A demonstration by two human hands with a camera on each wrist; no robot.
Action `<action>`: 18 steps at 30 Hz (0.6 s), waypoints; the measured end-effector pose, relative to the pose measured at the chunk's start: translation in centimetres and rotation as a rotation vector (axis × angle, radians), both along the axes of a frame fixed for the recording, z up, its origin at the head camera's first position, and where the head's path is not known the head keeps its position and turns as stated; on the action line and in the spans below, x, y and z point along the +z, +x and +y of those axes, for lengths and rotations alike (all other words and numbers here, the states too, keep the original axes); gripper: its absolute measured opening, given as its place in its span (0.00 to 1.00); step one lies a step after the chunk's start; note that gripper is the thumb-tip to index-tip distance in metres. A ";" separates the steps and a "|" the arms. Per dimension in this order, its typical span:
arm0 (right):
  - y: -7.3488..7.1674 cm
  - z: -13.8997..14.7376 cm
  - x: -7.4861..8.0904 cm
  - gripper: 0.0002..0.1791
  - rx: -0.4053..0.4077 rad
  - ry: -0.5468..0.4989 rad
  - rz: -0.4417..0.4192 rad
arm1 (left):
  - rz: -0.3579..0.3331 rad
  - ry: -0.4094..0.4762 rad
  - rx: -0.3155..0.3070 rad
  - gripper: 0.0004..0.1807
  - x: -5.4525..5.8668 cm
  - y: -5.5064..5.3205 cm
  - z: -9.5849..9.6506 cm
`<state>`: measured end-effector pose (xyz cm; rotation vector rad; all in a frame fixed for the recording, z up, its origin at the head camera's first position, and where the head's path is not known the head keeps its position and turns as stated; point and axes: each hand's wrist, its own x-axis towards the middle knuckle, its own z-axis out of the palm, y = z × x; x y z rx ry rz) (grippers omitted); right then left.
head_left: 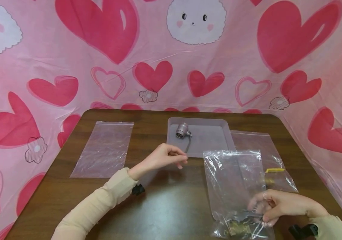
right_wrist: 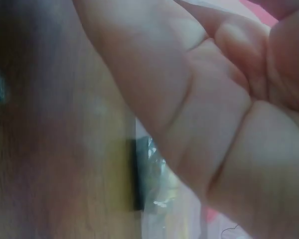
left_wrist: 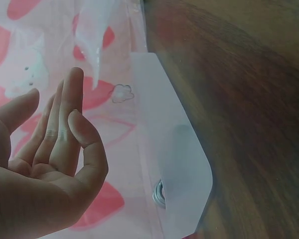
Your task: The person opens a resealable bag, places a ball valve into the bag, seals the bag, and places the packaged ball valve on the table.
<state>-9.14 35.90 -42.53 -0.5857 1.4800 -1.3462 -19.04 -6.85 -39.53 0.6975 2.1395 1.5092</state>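
My right hand point(head_left: 282, 205) is at the lower end of a clear zip bag point(head_left: 234, 180), its thumb and fingers pinching the plastic. Inside that end of the bag lies a brass fitting point(head_left: 239, 228), partly hidden by creases and glare. The right wrist view is mostly filled by the hand, with a blurred bit of shiny plastic point(right_wrist: 159, 199) beyond it. My left hand point(head_left: 163, 156) hovers by the front edge of a shallow grey tray point(head_left: 210, 154), fingers loosely bent and holding nothing. In the tray sits a metal valve point(head_left: 182, 130) with a long thin lever.
Under and behind the held bag, at the right, lies another clear bag point(head_left: 256, 140) containing a valve with a yellow handle point(head_left: 275, 170). A flat clear zip bag point(head_left: 104, 150) lies at the left of the wooden table point(head_left: 155, 213). A heart-patterned pink cloth point(head_left: 177, 55) hangs around the table.
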 end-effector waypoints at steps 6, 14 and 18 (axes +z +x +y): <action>-0.4 0.8 -0.3 0.18 -0.032 0.032 0.012 | -0.019 0.007 0.001 0.12 0.0 0.0 -0.2; -0.7 1.4 -0.6 0.16 -0.067 0.030 -0.039 | -0.032 0.005 0.006 0.11 -0.1 0.0 -0.4; -0.7 1.6 -0.7 0.16 -0.088 0.028 -0.068 | -0.041 0.013 0.001 0.10 -0.1 0.0 -0.4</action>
